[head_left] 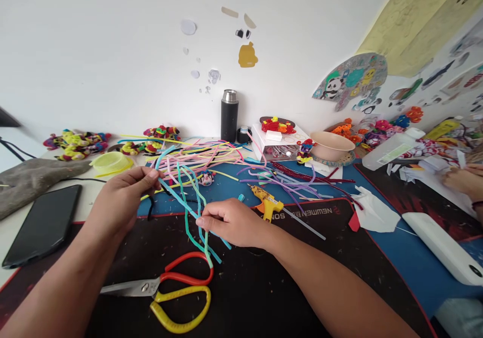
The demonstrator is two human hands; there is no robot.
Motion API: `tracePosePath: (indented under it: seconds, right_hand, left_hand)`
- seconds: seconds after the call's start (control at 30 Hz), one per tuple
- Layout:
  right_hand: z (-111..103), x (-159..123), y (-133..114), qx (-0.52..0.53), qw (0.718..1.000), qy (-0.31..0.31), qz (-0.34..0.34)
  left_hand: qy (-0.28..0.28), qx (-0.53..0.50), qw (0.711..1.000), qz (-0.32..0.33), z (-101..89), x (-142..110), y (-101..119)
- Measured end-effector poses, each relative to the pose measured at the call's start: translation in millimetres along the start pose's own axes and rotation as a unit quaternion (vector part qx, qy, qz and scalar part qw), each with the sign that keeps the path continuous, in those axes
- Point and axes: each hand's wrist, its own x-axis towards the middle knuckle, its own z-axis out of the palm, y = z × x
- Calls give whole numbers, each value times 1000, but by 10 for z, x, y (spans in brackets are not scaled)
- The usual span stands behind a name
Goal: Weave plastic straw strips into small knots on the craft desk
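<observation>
While both hands' fingers (152,174) (204,222) pinch pipe cleaners (177,195), scissors (152,286) and glue gun (271,207) lie near.

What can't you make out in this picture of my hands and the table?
All in the head view:
- Scissors: blade tips hidden by the left forearm.
- Blue pipe cleaner: the parts gripped by the left hand and right hand, covered by the fingers.
- Bottle: label print too small to read.
- Another person's hand: blurred, its arm cut off by the right edge.
</observation>
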Motion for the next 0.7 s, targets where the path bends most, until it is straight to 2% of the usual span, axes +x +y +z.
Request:
tracePosePath:
  seconds: [0.13, 0.3, 0.53, 0.7]
  right_hand:
    - [10, 2, 9, -4, 1000, 0, 0]
    - [35, -2, -8, -17, 1000, -8, 10]
    - [61, -13, -47, -12, 1000, -19, 15]
    - [55, -16, -52, 4, 1000, -20, 22]
  left_hand:
    - [9, 13, 1000, 13, 22, 11, -25]
    - [-10, -2, 1000, 1, 92, -8, -50]
    - [-53, -78, 994, -60, 187, -58, 50]
    - [-40, -155, 986, -54, 190, -60, 107]
